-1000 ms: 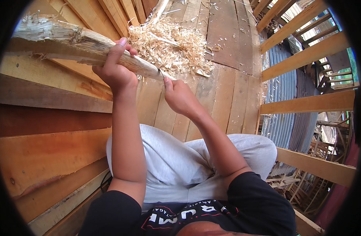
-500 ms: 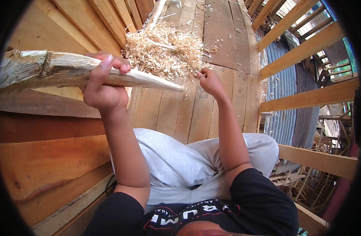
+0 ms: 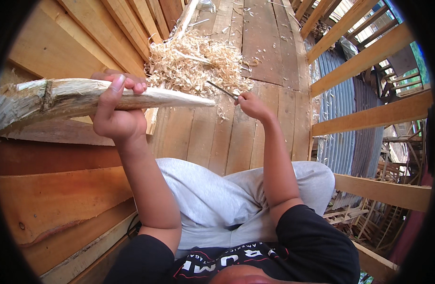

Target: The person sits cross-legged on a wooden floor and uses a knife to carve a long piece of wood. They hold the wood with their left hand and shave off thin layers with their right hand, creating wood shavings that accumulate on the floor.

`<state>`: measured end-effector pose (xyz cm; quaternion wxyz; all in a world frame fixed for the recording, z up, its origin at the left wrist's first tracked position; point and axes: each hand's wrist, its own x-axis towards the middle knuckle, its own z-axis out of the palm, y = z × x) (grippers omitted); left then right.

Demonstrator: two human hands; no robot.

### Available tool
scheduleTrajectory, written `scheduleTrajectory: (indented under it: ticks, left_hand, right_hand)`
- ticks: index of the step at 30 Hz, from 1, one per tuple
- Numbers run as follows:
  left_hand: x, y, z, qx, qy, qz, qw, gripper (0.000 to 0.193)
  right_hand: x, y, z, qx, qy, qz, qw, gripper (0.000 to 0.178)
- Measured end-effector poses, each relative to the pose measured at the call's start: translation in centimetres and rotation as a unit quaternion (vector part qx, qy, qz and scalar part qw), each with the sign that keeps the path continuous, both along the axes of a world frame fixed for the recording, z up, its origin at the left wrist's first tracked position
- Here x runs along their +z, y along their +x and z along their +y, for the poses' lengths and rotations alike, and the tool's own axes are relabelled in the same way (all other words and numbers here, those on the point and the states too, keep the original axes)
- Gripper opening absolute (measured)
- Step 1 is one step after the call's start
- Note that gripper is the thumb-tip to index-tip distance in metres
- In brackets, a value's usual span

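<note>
A thick, pale piece of wood [image 3: 75, 91] with a tapered, shaved end runs in from the left edge. My left hand [image 3: 119, 106] is wrapped round it, thumb on top, a little back from the tip. In my right hand [image 3: 251, 105] is a thin, dark-bladed knife [image 3: 221, 89], its blade angled up and left. The blade is apart from the wood, just beyond its tip. The knife's handle is hidden inside my closed fingers.
A heap of curly wood shavings [image 3: 196, 61] lies on the plank floor [image 3: 217, 137] ahead. Wooden boards [image 3: 61, 203] stand along my left. To the right is a slatted wooden railing [image 3: 369, 118], with corrugated metal sheets [image 3: 338, 113] beyond it. My grey-trousered legs [image 3: 208, 199] are folded below.
The wood and my left hand have shifted slightly left, and the wood's far-left end has dropped. My right hand has turned, so the knife blade now shows clearly.
</note>
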<state>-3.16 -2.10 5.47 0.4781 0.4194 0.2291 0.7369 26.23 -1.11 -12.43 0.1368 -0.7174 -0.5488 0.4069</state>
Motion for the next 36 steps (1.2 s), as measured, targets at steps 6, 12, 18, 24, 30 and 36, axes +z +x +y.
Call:
scheduleTrajectory:
  ticks: [6, 12, 18, 24, 30, 36]
  left_hand:
    - [0.1, -0.9, 0.1, 0.014, -0.005, -0.002, 1.000, 0.006]
    - [-0.2, -1.3, 0.4, 0.018, -0.004, -0.021, 1.000, 0.007]
    - [-0.7, -0.9, 0.7, 0.068, -0.044, -0.015, 0.997, 0.012]
    - [-0.5, 1.6, 1.4, 0.174, -0.061, -0.014, 0.983, 0.014]
    - [-1.6, 2.8, 1.8, 0.171, -0.074, -0.042, 0.982, 0.015]
    - [-1.6, 2.9, 1.6, 0.158, -0.075, -0.037, 0.984, 0.014]
  right_hand:
    - [-0.9, 5.4, -1.6, 0.135, -0.038, -0.093, 0.986, 0.024]
    - [-0.9, 3.5, -1.6, 0.052, -0.010, -0.183, 0.982, 0.019]
    - [2.1, 2.0, -1.0, -0.030, 0.054, -0.091, 0.994, 0.020]
    - [-0.8, -3.4, 0.0, -0.109, 0.041, 0.124, 0.985, 0.031]
    - [-2.4, -7.2, -1.0, -0.129, 0.041, 0.137, 0.981, 0.036]
    - [-1.3, -7.3, -0.6, -0.172, -0.028, 0.199, 0.964, 0.045]
